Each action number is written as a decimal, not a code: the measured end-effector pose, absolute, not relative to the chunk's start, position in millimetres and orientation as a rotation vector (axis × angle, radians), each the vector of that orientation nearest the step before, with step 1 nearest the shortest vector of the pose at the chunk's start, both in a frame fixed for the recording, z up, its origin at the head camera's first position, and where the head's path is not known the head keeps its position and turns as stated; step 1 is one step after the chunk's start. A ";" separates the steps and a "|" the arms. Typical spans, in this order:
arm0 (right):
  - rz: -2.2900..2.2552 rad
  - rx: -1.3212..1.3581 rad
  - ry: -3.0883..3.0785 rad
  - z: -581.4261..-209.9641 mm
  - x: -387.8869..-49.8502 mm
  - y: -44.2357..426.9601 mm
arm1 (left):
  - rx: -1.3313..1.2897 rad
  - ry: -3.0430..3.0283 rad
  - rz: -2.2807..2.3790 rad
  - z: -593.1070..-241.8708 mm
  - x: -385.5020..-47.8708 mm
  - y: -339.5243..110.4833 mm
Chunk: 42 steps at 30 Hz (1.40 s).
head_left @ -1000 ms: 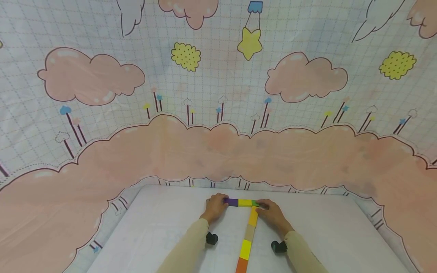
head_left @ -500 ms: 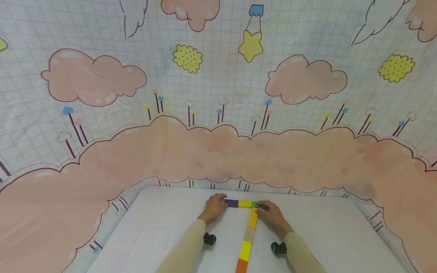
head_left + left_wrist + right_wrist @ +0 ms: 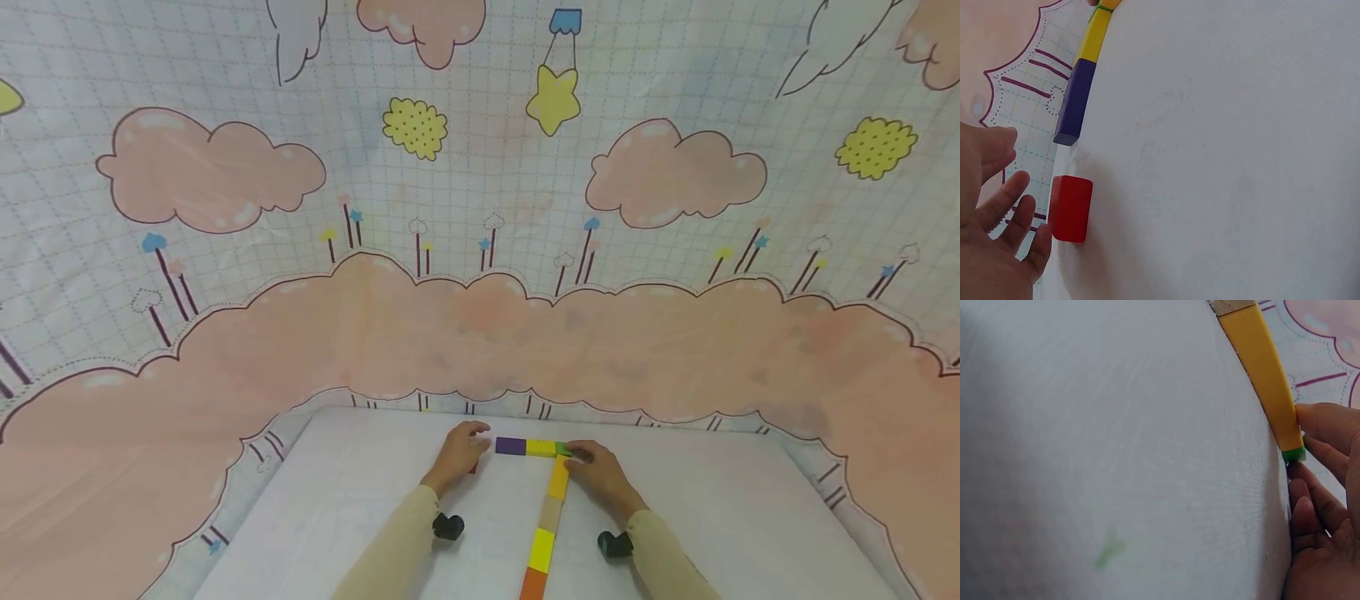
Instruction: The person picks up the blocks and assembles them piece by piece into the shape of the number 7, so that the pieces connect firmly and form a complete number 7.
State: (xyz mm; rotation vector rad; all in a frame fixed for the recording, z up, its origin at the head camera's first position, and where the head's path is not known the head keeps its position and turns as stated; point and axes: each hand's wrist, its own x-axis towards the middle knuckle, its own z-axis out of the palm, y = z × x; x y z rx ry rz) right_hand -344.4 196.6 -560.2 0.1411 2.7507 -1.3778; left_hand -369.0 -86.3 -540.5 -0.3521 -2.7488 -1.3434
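A purple block (image 3: 511, 446), a yellow block (image 3: 541, 448) and a green block (image 3: 562, 449) lie end to end in a row across the far part of the white table. My right hand (image 3: 602, 477) pinches the green block's right end; in the right wrist view its thumb touches the orange-yellow block (image 3: 1263, 375). My left hand (image 3: 456, 454) is apart from the purple block, fingers loosely spread. Beside those fingers lies a red block (image 3: 1070, 209), mostly hidden under the hand in the head view. Whether a finger touches it, I cannot tell.
From the green block a column runs toward me: the orange-yellow block, a bare wood block (image 3: 550, 513), a bright yellow block (image 3: 542, 550) and an orange block (image 3: 533, 583) cut off by the frame. Behind the table (image 3: 337, 500) hangs a cloud-patterned cloth (image 3: 480, 333).
My left hand has drawn away leftward from the purple block's end, and the red block shows beneath it. The right hand keeps its place at the green block.
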 end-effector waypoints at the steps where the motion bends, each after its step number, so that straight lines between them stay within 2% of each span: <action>1: -1.379 0.140 2.747 -559.8 -344.5 196.8 | -0.339 -2.748 -1.356 -539.2 -368.1 -87.2; 26: -1.344 0.139 2.765 -556.0 -346.9 200.0 | -0.171 -2.676 -1.471 -538.3 -357.7 -117.7; 42: -1.381 0.181 2.727 -561.1 -344.8 197.2 | -0.237 -2.751 -1.499 -548.1 -344.9 -130.3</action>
